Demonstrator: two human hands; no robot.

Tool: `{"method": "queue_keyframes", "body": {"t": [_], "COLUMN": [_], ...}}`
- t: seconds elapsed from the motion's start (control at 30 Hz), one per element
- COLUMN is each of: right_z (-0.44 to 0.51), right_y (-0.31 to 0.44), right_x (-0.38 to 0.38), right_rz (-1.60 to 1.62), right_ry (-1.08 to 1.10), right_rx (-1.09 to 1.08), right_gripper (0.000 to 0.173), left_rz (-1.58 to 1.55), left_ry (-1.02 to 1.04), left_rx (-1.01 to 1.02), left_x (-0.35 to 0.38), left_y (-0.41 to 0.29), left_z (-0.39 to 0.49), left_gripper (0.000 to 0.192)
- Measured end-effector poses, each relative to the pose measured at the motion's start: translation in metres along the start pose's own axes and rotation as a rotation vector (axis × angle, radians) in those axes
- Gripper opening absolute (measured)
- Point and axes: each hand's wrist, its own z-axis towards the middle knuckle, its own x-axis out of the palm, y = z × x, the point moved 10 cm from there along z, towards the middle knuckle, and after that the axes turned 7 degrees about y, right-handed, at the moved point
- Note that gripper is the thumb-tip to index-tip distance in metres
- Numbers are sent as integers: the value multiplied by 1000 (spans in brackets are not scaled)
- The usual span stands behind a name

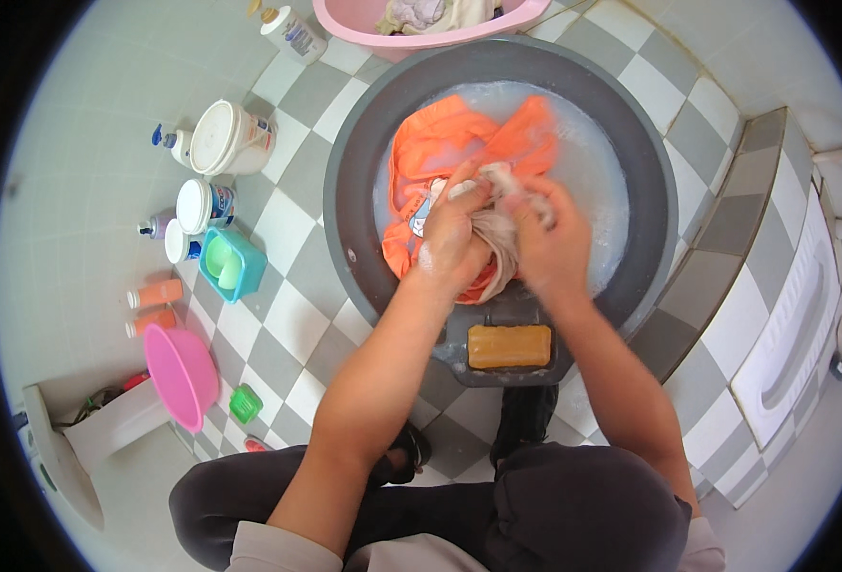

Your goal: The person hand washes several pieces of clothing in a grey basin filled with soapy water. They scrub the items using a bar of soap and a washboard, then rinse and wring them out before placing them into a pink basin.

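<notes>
Both my hands grip a wet beige cloth (496,236) above a large grey washbasin (353,179). My left hand (453,232) has soap suds at the wrist and holds one bunched part of the cloth. Close beside it, my right hand (553,239) pinches another part and is blurred. Beneath them an orange garment (446,132) with a printed picture lies in cloudy, soapy water (592,193). A yellow-brown bar of soap (510,347) rests in the basin's built-in soap tray, between my forearms.
A pink tub (407,43) of clothes stands beyond the basin. Along the left wall are a pump bottle (296,36), white buckets (238,139), a teal basket (249,268) and a pink basin (185,379). At right, a tiled step (721,236) leads up to a squat toilet (793,336).
</notes>
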Motion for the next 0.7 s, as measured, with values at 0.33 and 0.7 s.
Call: {"method": "queue_keyframes", "body": {"t": [0.33, 0.7], "right_z": [8, -15], "right_y": [9, 34], "right_x": [2, 21], "right_rz": [-582, -472], "right_ry": [-99, -74], "right_rx": [-258, -383], "right_gripper": [28, 32], "left_rz": [-110, 110], "left_ry": [-394, -230], "left_rx": [-66, -86], "left_x": [11, -21], "left_y": [43, 17], "left_z": [-14, -4], "left_gripper": [31, 30]}}
